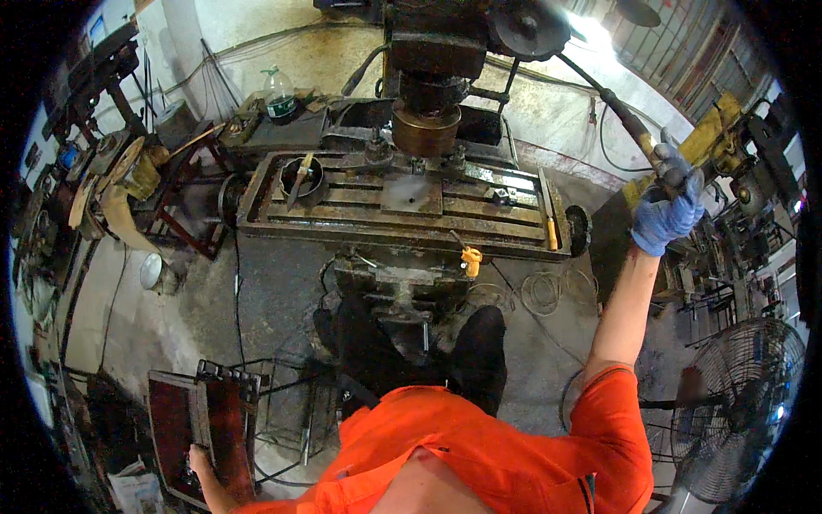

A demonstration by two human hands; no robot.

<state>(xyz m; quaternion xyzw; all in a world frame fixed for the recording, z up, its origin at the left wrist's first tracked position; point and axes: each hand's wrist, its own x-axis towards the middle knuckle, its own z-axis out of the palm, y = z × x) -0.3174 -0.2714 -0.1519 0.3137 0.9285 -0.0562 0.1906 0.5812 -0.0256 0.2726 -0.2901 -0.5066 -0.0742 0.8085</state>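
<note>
My right hand (670,206), in a blue-grey glove, is raised at the right with its fingers wrapped around the grip of a long lever (631,127). That lever slopes down from the upper part of a milling machine (438,43). Under the machine's round cutter head (425,128), a flat metal plate (413,195) lies on the slotted table (342,219). At the lower left, my left hand (198,461) is beside a dark red-brown seat or tray-like frame (229,420). Its fingers are too dark and unclear to make out.
A dark bowl with a brush (302,178) stands on the table's left end. A yellow-handled tool (550,218) lies at its right end; a yellow fitting (471,260) is at the front edge. A fan (741,407) stands at right, coiled cable (541,294) on the floor.
</note>
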